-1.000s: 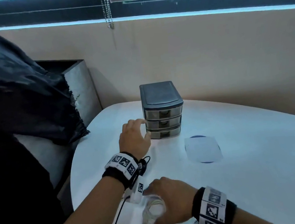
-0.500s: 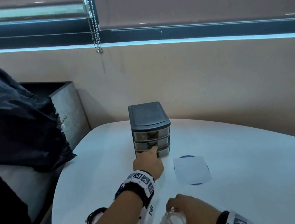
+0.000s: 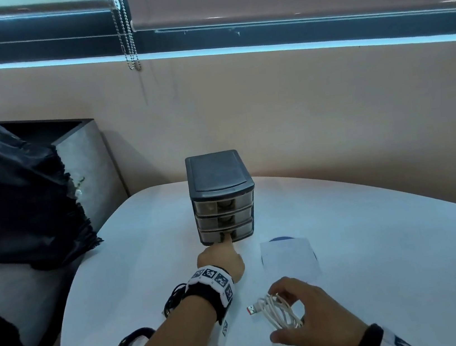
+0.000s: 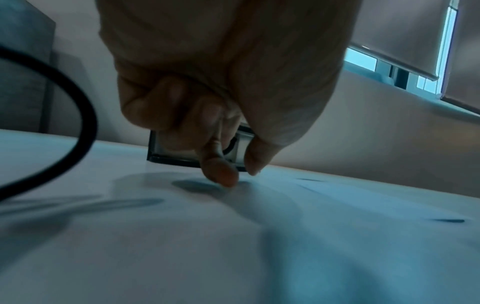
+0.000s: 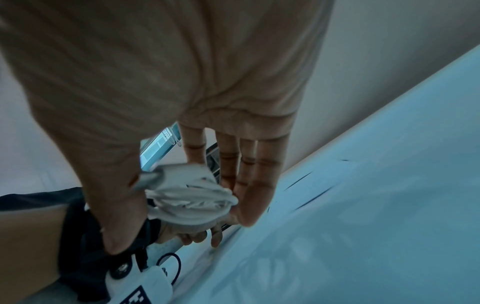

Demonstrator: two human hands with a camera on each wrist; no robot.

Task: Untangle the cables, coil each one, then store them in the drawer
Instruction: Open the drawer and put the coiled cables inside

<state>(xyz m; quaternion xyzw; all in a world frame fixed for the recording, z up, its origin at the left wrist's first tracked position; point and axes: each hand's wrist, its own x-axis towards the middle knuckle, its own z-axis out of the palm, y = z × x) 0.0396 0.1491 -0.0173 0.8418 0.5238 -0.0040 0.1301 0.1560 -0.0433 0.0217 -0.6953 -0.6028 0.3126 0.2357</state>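
Bare forearms; black wristbands [image 3: 209, 295] with white coded marker tiles on both wrists.

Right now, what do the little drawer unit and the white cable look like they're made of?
Drawer unit: likely molded plastic, a matte dark gray shell with translucent drawer fronts showing dim shapes inside. White cable: apparently a rubbery or plastic jacket bending in soft loops, with a shiny metal-looking plug tip.
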